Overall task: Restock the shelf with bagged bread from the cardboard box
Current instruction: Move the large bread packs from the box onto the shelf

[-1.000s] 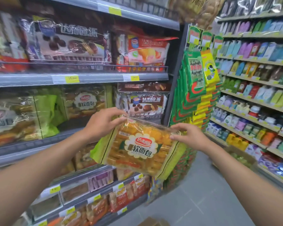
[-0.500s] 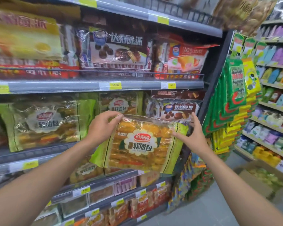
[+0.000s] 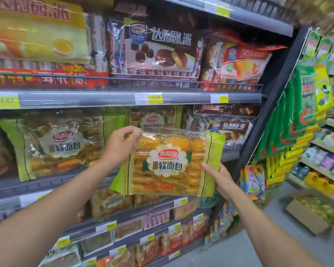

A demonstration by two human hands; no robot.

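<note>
Because the bread bag [image 3: 168,162] is judged light, soft and crushable under slick film, grip only at its edges: the left hand [image 3: 120,144] pinches the top-left corner, the right hand [image 3: 221,179] clasps the lower-right edge, in front of the middle shelf [image 3: 52,183].

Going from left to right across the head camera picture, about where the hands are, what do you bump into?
Shelved bread bag → left hand → held bread bag → right hand → cardboard box on the floor.
</note>
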